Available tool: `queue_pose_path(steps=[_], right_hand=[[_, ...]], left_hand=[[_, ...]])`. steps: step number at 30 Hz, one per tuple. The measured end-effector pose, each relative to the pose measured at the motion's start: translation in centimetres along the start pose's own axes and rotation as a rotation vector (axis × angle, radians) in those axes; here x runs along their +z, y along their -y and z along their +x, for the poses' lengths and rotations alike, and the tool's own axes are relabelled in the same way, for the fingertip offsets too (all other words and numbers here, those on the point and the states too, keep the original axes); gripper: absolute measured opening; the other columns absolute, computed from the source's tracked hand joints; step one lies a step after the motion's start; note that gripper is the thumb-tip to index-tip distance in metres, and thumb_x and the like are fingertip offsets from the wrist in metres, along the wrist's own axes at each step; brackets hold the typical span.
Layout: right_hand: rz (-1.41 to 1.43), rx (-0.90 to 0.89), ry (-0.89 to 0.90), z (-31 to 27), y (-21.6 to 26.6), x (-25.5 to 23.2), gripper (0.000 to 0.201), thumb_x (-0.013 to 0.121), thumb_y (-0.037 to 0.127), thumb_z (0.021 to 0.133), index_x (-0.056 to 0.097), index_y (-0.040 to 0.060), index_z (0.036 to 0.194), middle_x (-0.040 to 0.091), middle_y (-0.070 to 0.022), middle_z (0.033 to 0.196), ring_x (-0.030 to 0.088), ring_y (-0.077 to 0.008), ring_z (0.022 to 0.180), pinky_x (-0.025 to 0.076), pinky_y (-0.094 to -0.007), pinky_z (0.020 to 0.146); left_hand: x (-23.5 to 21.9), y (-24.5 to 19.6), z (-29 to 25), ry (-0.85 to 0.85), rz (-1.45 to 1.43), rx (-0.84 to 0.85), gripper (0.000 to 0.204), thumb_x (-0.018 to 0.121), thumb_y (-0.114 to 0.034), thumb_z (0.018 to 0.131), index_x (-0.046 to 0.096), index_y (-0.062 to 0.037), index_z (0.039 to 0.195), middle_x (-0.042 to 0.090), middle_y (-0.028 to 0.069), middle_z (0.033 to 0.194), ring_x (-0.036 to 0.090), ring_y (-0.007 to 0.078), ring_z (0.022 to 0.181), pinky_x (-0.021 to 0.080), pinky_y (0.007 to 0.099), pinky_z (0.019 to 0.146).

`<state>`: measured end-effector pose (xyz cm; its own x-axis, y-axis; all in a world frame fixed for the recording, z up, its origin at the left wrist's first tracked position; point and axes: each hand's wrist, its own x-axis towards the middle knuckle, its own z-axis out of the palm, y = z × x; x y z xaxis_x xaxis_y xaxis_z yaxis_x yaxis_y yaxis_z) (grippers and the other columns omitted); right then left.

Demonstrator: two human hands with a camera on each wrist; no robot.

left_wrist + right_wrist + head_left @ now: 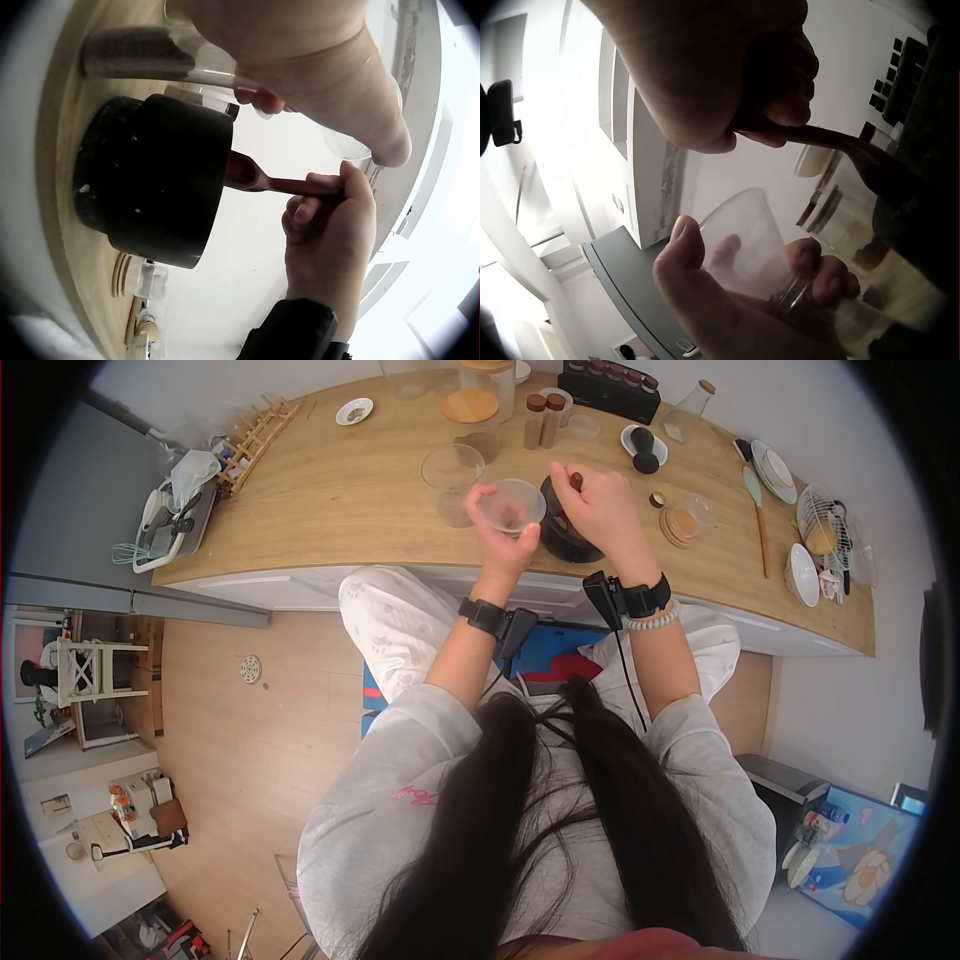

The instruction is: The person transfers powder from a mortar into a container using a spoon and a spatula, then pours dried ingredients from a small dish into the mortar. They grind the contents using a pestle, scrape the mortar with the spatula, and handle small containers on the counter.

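Observation:
My right hand [605, 510] grips the handle of a dark red-brown spoon [296, 187]. The spoon's scoop end dips into the mouth of a black mortar [161, 180], so its tip is hidden. Just left of the mortar, my left hand [500, 545] holds a clear, funnel-shaped cup [746, 232] with its wide mouth up. Thumb and fingers wrap the cup's sides in the right wrist view. Behind the left hand stands a clear glass [450, 465] on the wooden counter [330, 500].
Two spice jars with brown lids [535, 422] and a wooden-lidded jar [470, 408] stand behind the hands. On the right are a black pestle [645, 452] on a white dish, wooden coasters [677, 530] and a spatula [760, 525]. A drying rack [255, 445] sits left.

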<state>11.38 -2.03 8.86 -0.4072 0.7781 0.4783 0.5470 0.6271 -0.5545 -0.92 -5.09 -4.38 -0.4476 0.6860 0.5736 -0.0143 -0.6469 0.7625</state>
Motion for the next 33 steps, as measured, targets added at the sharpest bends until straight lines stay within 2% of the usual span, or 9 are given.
queue_pose_path(steps=[13, 17, 19, 23, 25, 26, 28, 31, 33], right_hand=[[0.010, 0.007, 0.001, 0.1, 0.5, -0.2, 0.041, 0.051, 0.032, 0.089, 0.056, 0.0012, 0.061, 0.052, -0.0175, 0.053, 0.053, -0.0363, 0.051, 0.041, -0.0410, 0.046], [0.031, 0.016, -0.002, 0.0, 0.3, -0.2, 0.042, 0.051, 0.032, 0.089, 0.056, 0.0010, 0.061, 0.052, -0.0172, 0.052, 0.052, -0.0361, 0.050, 0.040, -0.0405, 0.046], [0.045, 0.009, -0.011, 0.1, 0.0, -0.3, 0.042, 0.051, 0.032, 0.089, 0.056, 0.0009, 0.061, 0.051, -0.0171, 0.052, 0.051, -0.0361, 0.050, 0.039, -0.0405, 0.046], [0.084, 0.038, -0.003, 0.0, -0.6, -0.3, 0.042, 0.051, 0.033, 0.089, 0.056, 0.0008, 0.062, 0.050, -0.0172, 0.052, 0.050, -0.0360, 0.049, 0.038, -0.0402, 0.045], [0.130, 0.053, -0.009, 0.0, -0.7, -0.4, 0.042, 0.051, 0.033, 0.089, 0.055, 0.0007, 0.062, 0.050, -0.0173, 0.052, 0.050, -0.0359, 0.048, 0.037, -0.0401, 0.045], [0.134, 0.053, -0.010, 0.0, -0.8, -0.5, 0.042, 0.051, 0.033, 0.089, 0.055, 0.0007, 0.062, 0.050, -0.0172, 0.051, 0.050, -0.0357, 0.048, 0.037, -0.0399, 0.045], [0.141, 0.057, -0.011, -0.1, -0.8, -0.5, 0.042, 0.051, 0.033, 0.089, 0.055, 0.0007, 0.062, 0.050, -0.0170, 0.051, 0.050, -0.0355, 0.048, 0.038, -0.0396, 0.045], [0.159, 0.058, -0.027, -0.2, -0.8, -0.6, 0.042, 0.051, 0.033, 0.089, 0.055, 0.0007, 0.062, 0.050, -0.0167, 0.051, 0.049, -0.0350, 0.048, 0.038, -0.0394, 0.045], [0.198, 0.088, 0.005, -0.2, -0.6, -0.9, 0.042, 0.050, 0.032, 0.090, 0.055, 0.0007, 0.063, 0.049, -0.0165, 0.051, 0.049, -0.0346, 0.047, 0.038, -0.0390, 0.045]], left_hand=[[0.5, -1.1, 0.0, 0.008, 0.000, 0.001, 0.077, 0.074, -0.045, 0.070, 0.027, -0.0092, 0.118, 0.045, 0.0059, 0.088, 0.050, 0.0145, 0.076, 0.042, 0.0271, 0.068], [1.0, -1.7, 0.5, -0.075, 0.002, 0.043, 0.073, 0.076, -0.035, 0.066, 0.031, -0.0069, 0.116, 0.049, 0.0037, 0.076, 0.051, 0.0154, 0.070, 0.044, 0.0273, 0.064], [0.3, -3.3, 0.6, 0.114, 0.202, -0.121, 0.070, 0.077, -0.029, 0.063, 0.035, -0.0078, 0.115, 0.050, 0.0017, 0.068, 0.051, 0.0147, 0.061, 0.044, 0.0276, 0.056], [-0.5, -5.7, 1.3, 0.239, 0.346, -0.167, 0.067, 0.076, -0.027, 0.061, 0.039, -0.0086, 0.113, 0.050, 0.0028, 0.062, 0.050, 0.0167, 0.053, 0.043, 0.0293, 0.051], [-0.9, -6.3, 1.2, 0.362, 0.539, -0.169, 0.067, 0.076, -0.030, 0.060, 0.041, -0.0082, 0.112, 0.051, 0.0079, 0.063, 0.051, 0.0226, 0.052, 0.043, 0.0320, 0.052], [-0.9, -6.6, 1.2, 0.366, 0.543, -0.166, 0.067, 0.076, -0.030, 0.060, 0.041, -0.0082, 0.112, 0.051, 0.0079, 0.063, 0.051, 0.0226, 0.052, 0.043, 0.0320, 0.052], [-0.8, -7.3, 1.1, 0.448, 0.656, -0.239, 0.066, 0.075, -0.034, 0.061, 0.041, -0.0089, 0.112, 0.050, 0.0121, 0.060, 0.051, 0.0302, 0.051, 0.043, 0.0355, 0.053], [-0.5, -7.7, 1.2, 0.505, 0.732, -0.313, 0.064, 0.073, -0.036, 0.063, 0.041, -0.0097, 0.113, 0.051, 0.0154, 0.058, 0.054, 0.0348, 0.055, 0.043, 0.0378, 0.054], [-0.2, -7.6, 1.3, 0.509, 0.737, -0.306, 0.063, 0.074, -0.034, 0.063, 0.041, -0.0097, 0.112, 0.051, 0.0136, 0.059, 0.054, 0.0309, 0.054, 0.043, 0.0364, 0.053]])
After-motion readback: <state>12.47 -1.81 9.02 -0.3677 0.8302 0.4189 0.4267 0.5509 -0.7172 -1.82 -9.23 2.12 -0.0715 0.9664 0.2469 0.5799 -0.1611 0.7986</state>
